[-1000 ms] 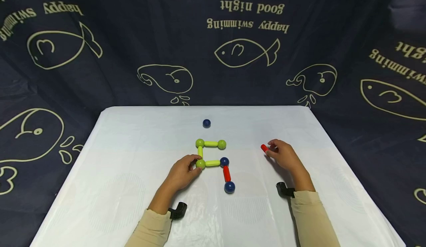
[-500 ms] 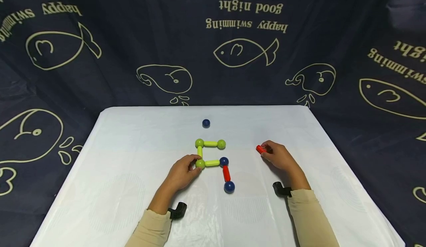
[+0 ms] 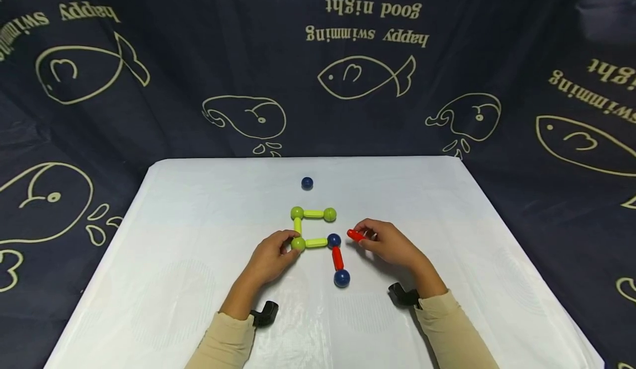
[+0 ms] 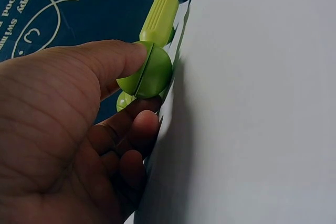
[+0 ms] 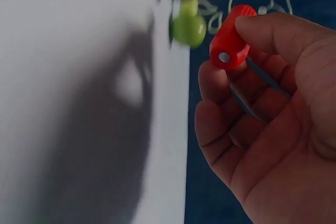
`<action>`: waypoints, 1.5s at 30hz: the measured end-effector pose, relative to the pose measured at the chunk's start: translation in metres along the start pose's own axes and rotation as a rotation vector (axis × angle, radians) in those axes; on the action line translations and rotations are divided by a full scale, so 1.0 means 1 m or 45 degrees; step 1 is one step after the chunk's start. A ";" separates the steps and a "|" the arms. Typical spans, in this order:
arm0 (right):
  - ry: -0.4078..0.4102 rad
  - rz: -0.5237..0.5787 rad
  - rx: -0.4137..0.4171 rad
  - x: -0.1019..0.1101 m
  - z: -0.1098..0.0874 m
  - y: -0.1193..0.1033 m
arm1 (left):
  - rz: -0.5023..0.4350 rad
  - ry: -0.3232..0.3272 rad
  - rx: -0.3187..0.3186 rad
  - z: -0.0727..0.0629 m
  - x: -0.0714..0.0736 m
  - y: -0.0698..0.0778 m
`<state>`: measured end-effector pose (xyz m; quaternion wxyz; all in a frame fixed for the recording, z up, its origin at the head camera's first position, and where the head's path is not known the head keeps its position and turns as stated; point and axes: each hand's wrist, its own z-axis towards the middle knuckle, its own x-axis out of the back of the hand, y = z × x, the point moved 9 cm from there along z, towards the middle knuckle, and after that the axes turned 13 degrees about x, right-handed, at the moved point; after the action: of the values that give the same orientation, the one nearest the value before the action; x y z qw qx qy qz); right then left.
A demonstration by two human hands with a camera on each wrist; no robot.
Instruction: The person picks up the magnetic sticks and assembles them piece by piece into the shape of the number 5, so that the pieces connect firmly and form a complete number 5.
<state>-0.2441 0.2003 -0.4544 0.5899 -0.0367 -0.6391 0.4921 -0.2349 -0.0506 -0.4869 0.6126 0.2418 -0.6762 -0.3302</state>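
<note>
Between thumb and fingers, my left hand (image 3: 270,257) pinches a green ball (image 4: 152,74) at the near left corner of a joined figure. From that ball a yellow-green rod (image 3: 316,243) runs right to a dark blue ball (image 3: 334,240). A red rod (image 3: 338,259) leads on from there toward me, to another blue ball (image 3: 342,278). The figure's far side has two green balls joined by a yellow-green rod (image 3: 313,214). Right of the blue ball, my right hand (image 3: 390,243) pinches a loose red rod (image 5: 231,38), whose end shows a round metal spot.
A single blue ball (image 3: 307,183) lies beyond the figure on the white table (image 3: 208,198). Dark cloth (image 3: 248,37) printed with fish and whales hangs behind and beside the table. Each wrist wears a black camera mount.
My right hand has carried the loose red rod left and slightly nearer to me, close to the figure's blue ball. The left hand has stayed on the green ball.
</note>
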 end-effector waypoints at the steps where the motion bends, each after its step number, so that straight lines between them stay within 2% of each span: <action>1: -0.012 0.006 0.021 -0.003 0.001 -0.006 | 0.000 -0.001 -0.002 0.000 0.000 0.000; 10: -0.179 0.062 0.166 -0.037 0.007 -0.055 | 0.005 0.002 -0.015 0.000 0.000 0.001; 17: -0.280 0.061 0.236 -0.060 0.005 -0.075 | 0.002 0.002 0.001 0.002 -0.001 -0.001; 27: -0.291 -0.084 0.287 -0.073 0.004 -0.081 | 0.001 -0.001 0.003 0.002 0.000 0.000; 31: -0.273 -0.055 0.291 -0.071 0.003 -0.081 | 0.004 -0.003 0.008 0.002 0.000 0.000; 36: -0.186 0.012 0.305 -0.062 0.001 -0.076 | 0.010 -0.002 0.016 0.002 0.000 0.000; 41: -0.135 0.057 0.209 -0.055 -0.006 -0.062 | 0.006 0.002 0.005 0.002 0.000 0.000; 45: -0.197 0.077 0.132 -0.057 -0.013 -0.051 | 0.008 0.001 0.002 0.002 0.000 0.000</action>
<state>-0.1895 0.1460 -0.4634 0.5248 0.0126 -0.6550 0.5436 -0.2363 -0.0500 -0.4866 0.6138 0.2405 -0.6768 -0.3276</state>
